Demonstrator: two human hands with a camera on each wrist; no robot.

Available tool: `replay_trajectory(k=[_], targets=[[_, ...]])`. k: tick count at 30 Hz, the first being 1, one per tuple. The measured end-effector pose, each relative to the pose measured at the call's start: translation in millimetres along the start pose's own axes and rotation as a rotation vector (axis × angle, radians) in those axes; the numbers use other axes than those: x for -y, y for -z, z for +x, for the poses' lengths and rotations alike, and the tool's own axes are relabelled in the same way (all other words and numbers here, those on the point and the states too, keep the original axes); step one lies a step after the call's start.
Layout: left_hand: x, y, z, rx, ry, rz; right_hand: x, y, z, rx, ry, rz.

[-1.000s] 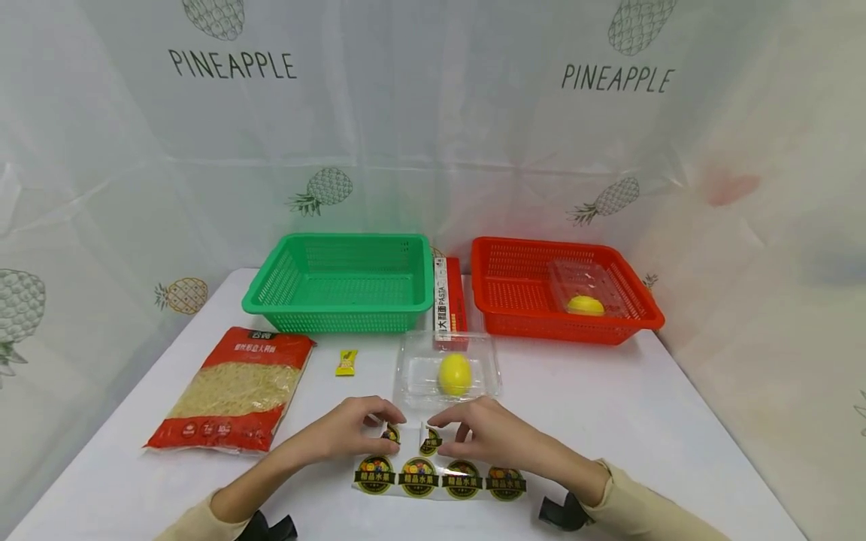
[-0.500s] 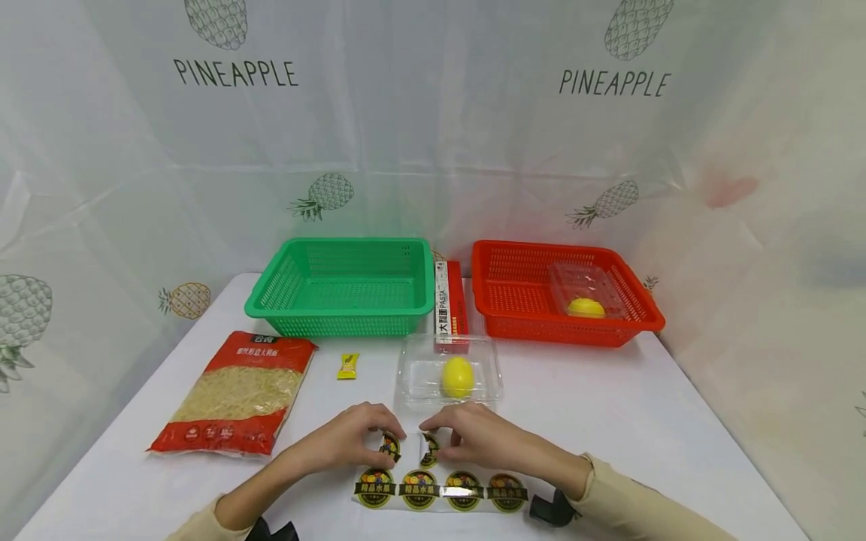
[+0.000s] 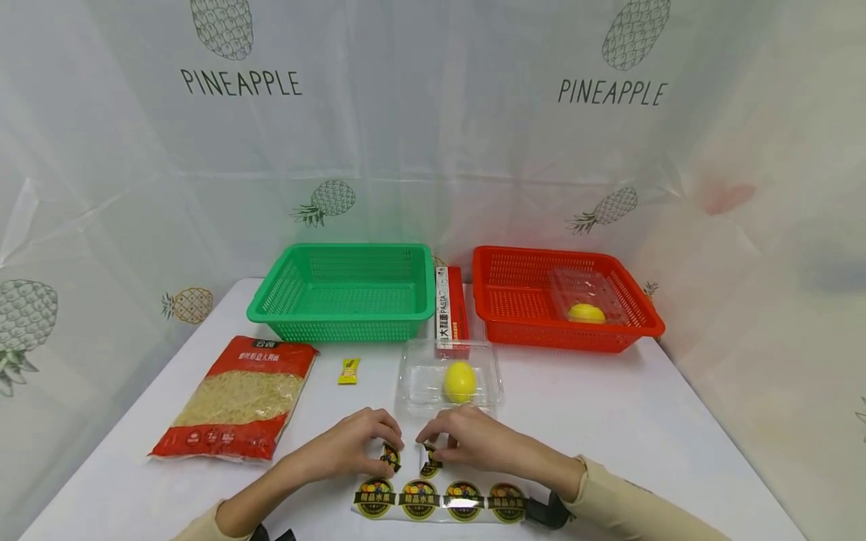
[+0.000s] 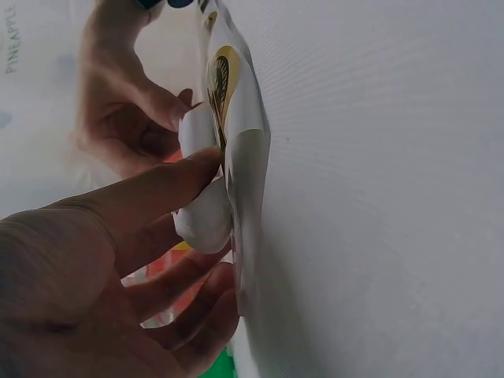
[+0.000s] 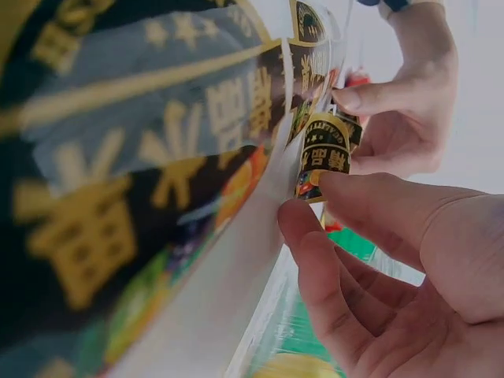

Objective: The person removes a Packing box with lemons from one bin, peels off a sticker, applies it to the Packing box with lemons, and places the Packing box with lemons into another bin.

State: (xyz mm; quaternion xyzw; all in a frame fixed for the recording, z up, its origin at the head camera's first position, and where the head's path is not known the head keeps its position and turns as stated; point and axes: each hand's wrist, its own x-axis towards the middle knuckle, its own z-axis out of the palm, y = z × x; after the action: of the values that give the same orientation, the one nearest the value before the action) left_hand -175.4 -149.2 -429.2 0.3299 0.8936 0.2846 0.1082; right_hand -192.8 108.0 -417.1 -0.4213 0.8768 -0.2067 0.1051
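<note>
A sheet of round black-and-gold fruit stickers lies on the white table in front of me, its near row flat. Along its far part the sheet bends up between my hands. My left hand pinches the far left part between thumb and fingers; in the left wrist view its thumb presses on the curled white backing. With thumb and index finger, my right hand pinches the sheet just to the right. A bent sticker shows by the right thumb. The fingers partly hide the far stickers.
Beyond the hands stands a clear plastic box with a yellow lemon-like fruit. Behind are a green basket, a red pasta box and a red basket. A pasta bag and small yellow packet lie left.
The head view has tilted up, so everything sits lower in it. Both hands keep their pinch on the sticker sheet; the right fingertips have shifted slightly left.
</note>
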Motion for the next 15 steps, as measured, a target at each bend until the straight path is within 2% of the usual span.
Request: replay_trajectory(k=[9, 15], targets=[[-2.3, -2.3, -1.6, -0.014, 0.0, 0.039, 1.0, -1.3, 0.5, -0.009, -0.012, -0.011], [-0.3, -2.9, -2.9, -0.03, -0.028, 0.074, -0.3, -1.7, 1.7, -0.041, 0.005, 0.004]])
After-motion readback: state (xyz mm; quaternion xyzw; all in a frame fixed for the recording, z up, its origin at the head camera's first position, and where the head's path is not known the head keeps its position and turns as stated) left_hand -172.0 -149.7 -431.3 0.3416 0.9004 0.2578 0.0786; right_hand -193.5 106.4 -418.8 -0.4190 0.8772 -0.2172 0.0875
